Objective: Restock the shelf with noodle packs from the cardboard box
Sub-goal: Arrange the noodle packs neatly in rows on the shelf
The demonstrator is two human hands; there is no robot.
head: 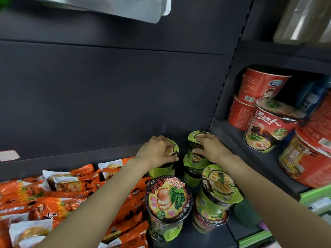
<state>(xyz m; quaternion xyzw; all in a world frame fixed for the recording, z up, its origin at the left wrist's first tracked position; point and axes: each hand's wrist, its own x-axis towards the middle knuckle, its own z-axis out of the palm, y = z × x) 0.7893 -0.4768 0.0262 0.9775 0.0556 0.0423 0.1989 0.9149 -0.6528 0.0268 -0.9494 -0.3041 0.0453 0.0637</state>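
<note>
Green noodle cups (217,187), orange noodle packs (53,194), dark grey shelf (107,95)

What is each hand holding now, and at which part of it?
The left hand grips a green noodle cup from above, by its lid rim. The right hand grips the top cup of a green stack, also at the lid.

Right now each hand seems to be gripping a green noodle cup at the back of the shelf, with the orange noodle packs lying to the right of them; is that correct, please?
Not quite: the head view shows the orange noodle packs lying to the left of the cups. The rest holds: the left hand grips one green noodle cup and the right hand another.
</note>
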